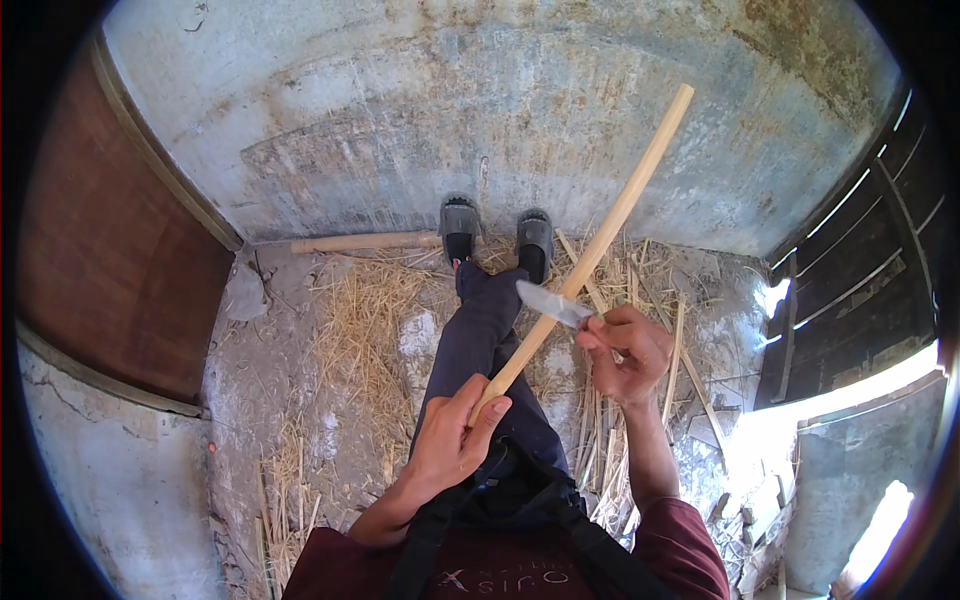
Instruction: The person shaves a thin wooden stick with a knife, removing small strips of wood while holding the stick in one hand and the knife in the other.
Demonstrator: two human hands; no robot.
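Knife [550, 303] across pole [637, 184], straw [362, 325] on floor [240, 385] beneath

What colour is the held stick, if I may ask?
The stick is pale yellowish tan, clearest in the head view.

By its look, this is a rough shed or a simple outbuilding. Beyond both hands rises a stained, weathered wall [400, 130]. Well to the left of the left hand [455, 440] stands a brown panel [120, 240] in a wooden frame [160, 145]; well to the right of the right hand [630, 352], dark boards [850, 290] let daylight through their gaps. Below the hands, the grimy floor [235, 390] is strewn with straw-like shavings [365, 330] and thin wooden strips [706, 400].
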